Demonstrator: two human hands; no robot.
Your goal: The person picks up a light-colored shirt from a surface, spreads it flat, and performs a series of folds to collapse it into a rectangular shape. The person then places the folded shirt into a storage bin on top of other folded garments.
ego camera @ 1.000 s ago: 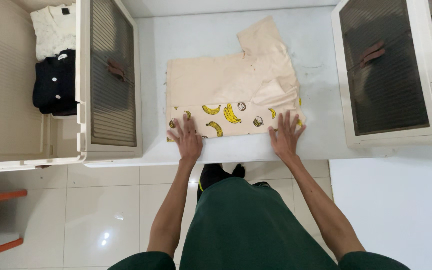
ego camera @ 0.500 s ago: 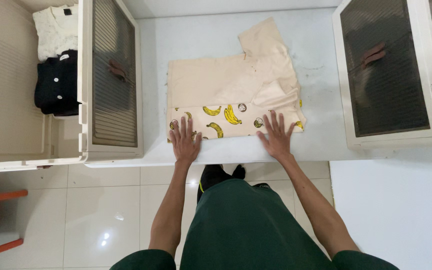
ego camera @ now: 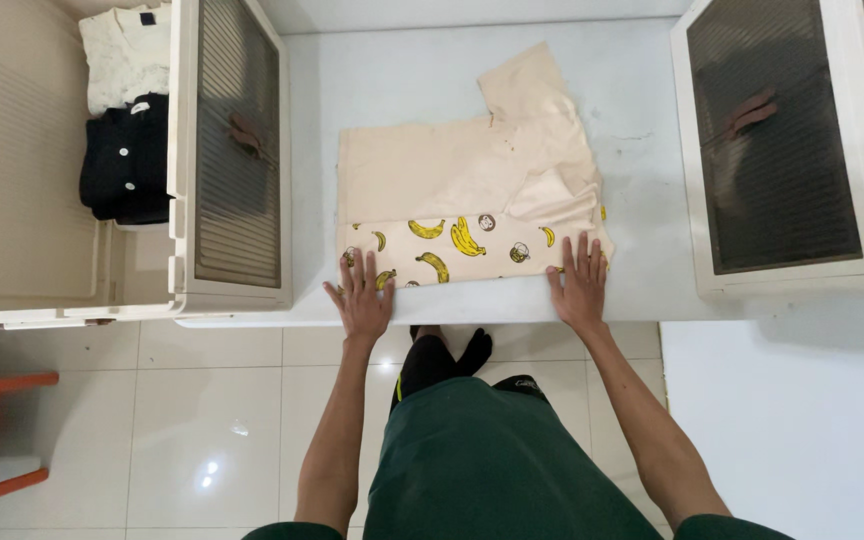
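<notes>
Hands first: my left hand point(ego camera: 362, 296) lies flat, fingers spread, on the near left corner of the folded garment point(ego camera: 467, 205), and my right hand point(ego camera: 580, 282) lies flat the same way on its near right corner. Neither is gripping anything; both are released and pressing down with open palms.

The garment is a cream piece with a strip of banana print along its near edge, and it sits on the white worktop point(ego camera: 422, 90) close to that worktop's front edge. One sleeve pokes out beyond the garment's far right corner (not tucked in, as far as I can see). Left of the garment stands a cream storage bin point(ego camera: 32, 200) with folded white and black clothes inside; right of the garment stands a second bin point(ego camera: 782, 150) with a dark mesh door.

My worry is the front edge: the garment lies so near it that a pull towards me could drag the printed strip over the lip. Uneven pressure from the two palms could also skew the fold or wrinkle the loose sleeve.
</notes>
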